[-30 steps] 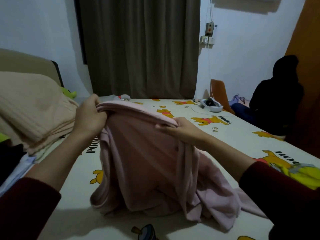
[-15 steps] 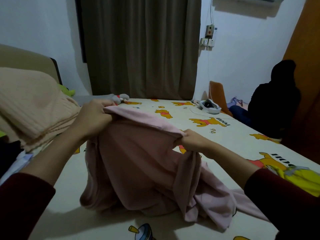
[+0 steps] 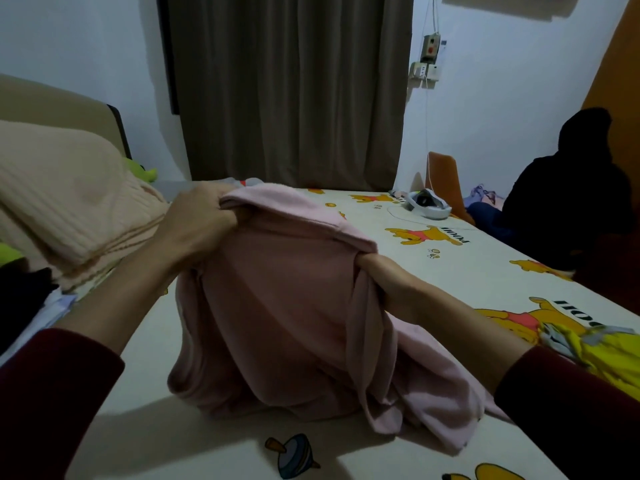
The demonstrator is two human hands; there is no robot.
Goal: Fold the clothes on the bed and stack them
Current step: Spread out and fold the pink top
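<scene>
Our left hand [image 3: 199, 223] has its fingers bunched round one top corner of the pink garment [image 3: 287, 306]; our right hand [image 3: 388, 282] grips the other, so it hangs lifted, hem crumpled on the bed [image 3: 485, 271]. We judge this the opening-out step. Next we should spread it flat before folding, then stack it on the beige pile [image 3: 69, 202] at left.

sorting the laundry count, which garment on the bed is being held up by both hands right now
The pale pink fleece garment in the middle: the left hand and right hand grip its top edge. The ribbed beige knit at left and the yellow garment at right lie untouched.
</scene>
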